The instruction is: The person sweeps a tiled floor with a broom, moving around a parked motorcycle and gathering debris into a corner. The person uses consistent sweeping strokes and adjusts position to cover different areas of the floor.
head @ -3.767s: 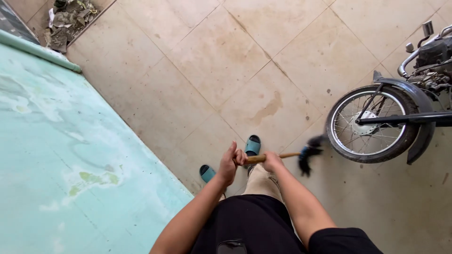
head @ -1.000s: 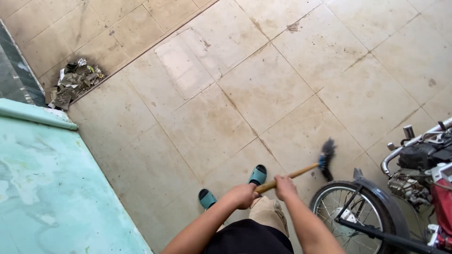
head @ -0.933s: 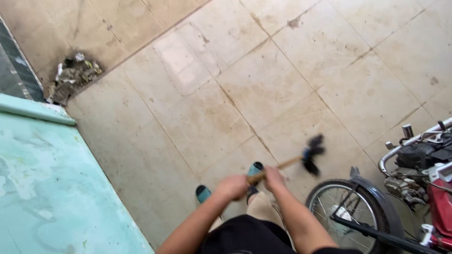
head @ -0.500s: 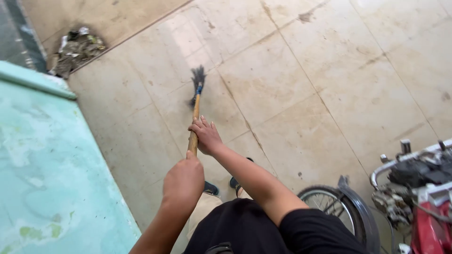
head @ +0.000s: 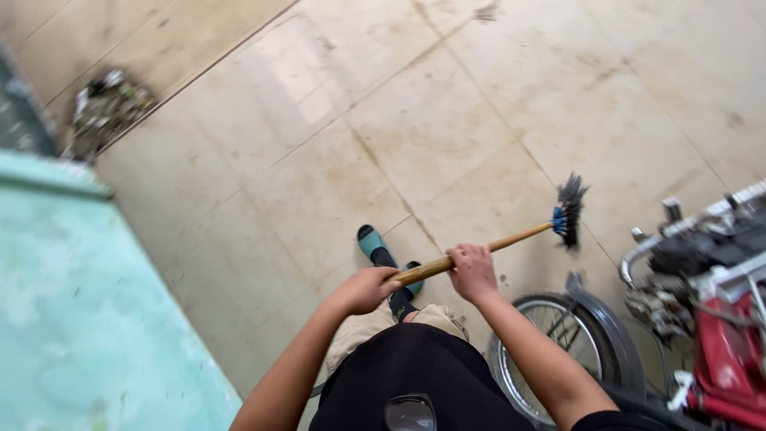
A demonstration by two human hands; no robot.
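Head view, left hand (head: 363, 289) and right hand (head: 472, 271), fingers wrapped round broom (head: 511, 235), motorcycle (head: 638, 319) beside

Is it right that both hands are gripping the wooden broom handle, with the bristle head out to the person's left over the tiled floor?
Not quite. Both the left hand and the right hand do grip the wooden broom handle, but the bristle head is out to the person's right, over the tiled floor near the motorcycle wheel. The head view shows it.
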